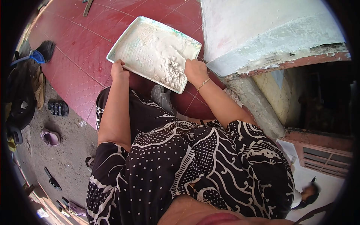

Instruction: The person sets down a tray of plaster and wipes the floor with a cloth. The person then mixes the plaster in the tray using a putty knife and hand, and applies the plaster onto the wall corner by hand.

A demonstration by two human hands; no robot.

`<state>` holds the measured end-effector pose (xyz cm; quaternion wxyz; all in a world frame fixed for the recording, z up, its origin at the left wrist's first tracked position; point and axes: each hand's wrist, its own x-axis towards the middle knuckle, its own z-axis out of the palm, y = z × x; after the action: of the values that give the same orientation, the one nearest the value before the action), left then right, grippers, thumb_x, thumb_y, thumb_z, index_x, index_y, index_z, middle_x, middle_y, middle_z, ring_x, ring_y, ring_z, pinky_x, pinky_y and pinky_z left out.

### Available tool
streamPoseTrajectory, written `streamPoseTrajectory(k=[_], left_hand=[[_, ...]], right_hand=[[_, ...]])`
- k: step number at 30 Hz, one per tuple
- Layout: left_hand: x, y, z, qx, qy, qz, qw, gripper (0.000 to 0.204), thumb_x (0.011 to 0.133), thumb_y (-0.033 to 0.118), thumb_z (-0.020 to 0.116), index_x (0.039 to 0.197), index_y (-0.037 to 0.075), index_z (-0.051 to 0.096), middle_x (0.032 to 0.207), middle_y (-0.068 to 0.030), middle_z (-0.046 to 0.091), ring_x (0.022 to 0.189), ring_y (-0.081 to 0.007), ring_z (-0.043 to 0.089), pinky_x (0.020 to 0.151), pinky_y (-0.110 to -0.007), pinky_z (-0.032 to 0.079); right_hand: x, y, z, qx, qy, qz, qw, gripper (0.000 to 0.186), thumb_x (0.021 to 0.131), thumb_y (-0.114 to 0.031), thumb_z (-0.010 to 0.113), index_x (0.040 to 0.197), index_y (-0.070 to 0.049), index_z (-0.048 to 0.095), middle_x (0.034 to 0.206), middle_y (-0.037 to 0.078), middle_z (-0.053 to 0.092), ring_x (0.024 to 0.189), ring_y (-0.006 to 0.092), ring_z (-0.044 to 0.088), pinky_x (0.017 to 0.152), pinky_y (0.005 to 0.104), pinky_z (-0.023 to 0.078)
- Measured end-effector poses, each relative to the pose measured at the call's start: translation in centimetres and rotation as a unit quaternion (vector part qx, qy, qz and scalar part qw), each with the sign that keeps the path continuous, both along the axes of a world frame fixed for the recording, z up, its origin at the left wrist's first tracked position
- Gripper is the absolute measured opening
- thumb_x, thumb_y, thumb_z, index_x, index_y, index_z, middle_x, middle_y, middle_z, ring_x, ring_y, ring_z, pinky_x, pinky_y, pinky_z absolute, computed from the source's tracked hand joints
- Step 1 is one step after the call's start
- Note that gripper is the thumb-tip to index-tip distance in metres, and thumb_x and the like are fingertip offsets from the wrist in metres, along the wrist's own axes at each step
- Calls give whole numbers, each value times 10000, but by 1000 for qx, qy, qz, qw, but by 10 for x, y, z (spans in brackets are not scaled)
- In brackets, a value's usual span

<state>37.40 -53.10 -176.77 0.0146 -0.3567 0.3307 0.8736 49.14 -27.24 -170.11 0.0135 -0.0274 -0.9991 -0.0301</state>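
A shallow rectangular tray [132,24] with a pale rim lies over the red tiled floor in front of me. Thick whitish paste [144,47] coats its inside, heaped into crumbly lumps toward the near right corner. My left hand [119,70] is closed on the tray's near left edge, thumb on top. Over the right side of the tray, my right hand [196,71] is closed round a pale, paste-coated tool [178,53]. Its end reaches into the paste; the grip hides the rest, so its exact kind is unclear.
A broom [45,51] with dark bristles and a blue head lies at the left. Sandals [58,108] and a mauve clog [50,137] are scattered on the rough ground. A white wall [240,41] with a flaking lower edge stands close on the right. A person [309,193] shows at lower right.
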Motion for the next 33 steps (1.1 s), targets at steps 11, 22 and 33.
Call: streamPoseTrajectory(k=[11,22,33], left_hand=[[-3,3,-5,-3,-1,-7,1000,134,607,-87,442,730,-38,462,816,-120,457,800,-279,493,778,-418,433],[-2,4,-15,20,-15,-12,1000,163,594,-114,454,741,-47,462,820,-113,456,796,-275,494,781,-397,436],[-9,-6,-20,-18,0,-14,1000,159,597,-113,456,743,-53,472,788,-109,457,727,-263,500,683,-383,452]], right_hand=[[-12,20,36,-3,13,-13,1000,183,744,-103,483,774,-18,642,782,191,620,698,322,623,610,392,498],[-63,45,4,95,-126,-42,987,252,786,-140,449,868,-56,672,885,149,647,823,262,635,658,387,505],[-76,36,16,42,-144,-63,987,256,790,-143,445,881,-64,670,927,149,641,862,261,627,713,375,494]])
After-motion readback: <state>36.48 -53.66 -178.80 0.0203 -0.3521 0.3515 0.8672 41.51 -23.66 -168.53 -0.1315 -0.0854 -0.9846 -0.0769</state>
